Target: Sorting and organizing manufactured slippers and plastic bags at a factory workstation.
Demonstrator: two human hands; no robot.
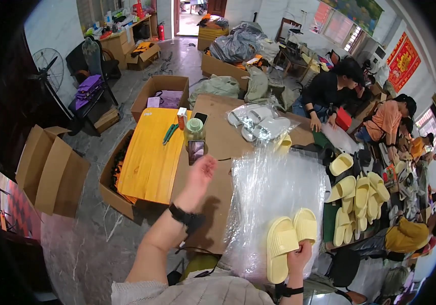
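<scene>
My right hand (299,255) grips a pair of pale yellow slippers (289,239) by their heels, soles side by side, over a stack of clear plastic bags (273,188) on the brown cardboard-covered table (218,147). My left hand (201,170) is stretched forward over the table with its fingers apart and nothing in it, close to a glass jar (194,129) and a small dark phone-like object (196,151). A black strap circles each wrist.
A yellow board (152,157) lies over an open carton at the left. Bagged white slippers (258,124) sit at the table's far end. Several yellow slippers (357,195) lie at the right, where several seated people work. Cardboard boxes (50,170) stand on the floor.
</scene>
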